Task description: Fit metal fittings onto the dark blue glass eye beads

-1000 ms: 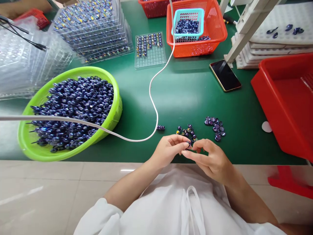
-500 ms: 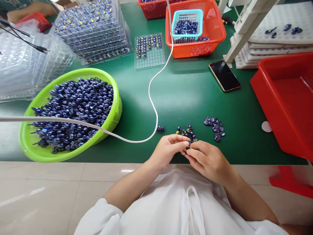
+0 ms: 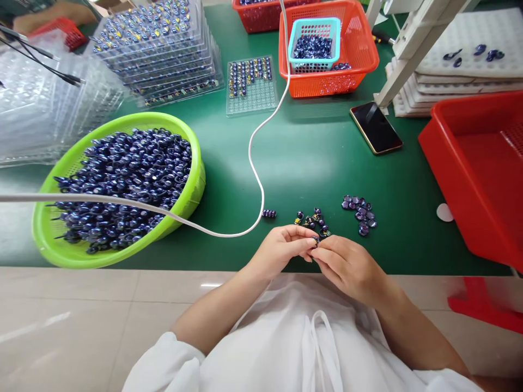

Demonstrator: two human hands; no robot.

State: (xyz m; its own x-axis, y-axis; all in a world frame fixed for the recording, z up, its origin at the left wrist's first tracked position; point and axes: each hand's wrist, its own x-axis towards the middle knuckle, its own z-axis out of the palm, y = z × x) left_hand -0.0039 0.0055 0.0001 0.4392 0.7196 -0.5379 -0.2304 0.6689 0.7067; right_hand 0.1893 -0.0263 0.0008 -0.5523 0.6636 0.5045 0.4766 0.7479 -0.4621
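My left hand [image 3: 278, 249] pinches a small shiny dark-blue earbud part [image 3: 315, 239] between thumb and fingers. The fingertips of my right hand [image 3: 352, 268] close on the same part from the other side, hiding most of it. Just beyond the fingers lies a loose group of dark-blue earbud pieces [image 3: 320, 222] with yellow and green bits showing. To its right are several flat glossy dark-blue covers [image 3: 362, 213]. A short row of dark-blue pieces [image 3: 268, 213] sits to the left of the group.
A green basket [image 3: 198, 179] heaped with hooked dark-blue pieces stands left, a white cable [image 3: 229, 235] crossing it. Behind are stacked clear trays [image 3: 163, 65], a part-filled tray [image 3: 255, 103], an orange basket [image 3: 351, 43] and a phone [image 3: 376, 128]. A red bin [image 3: 457, 179] stands right.
The fingers of my right hand have drawn in closer together around the part. Both hands stay in nearly the same place; the view shifts slightly.
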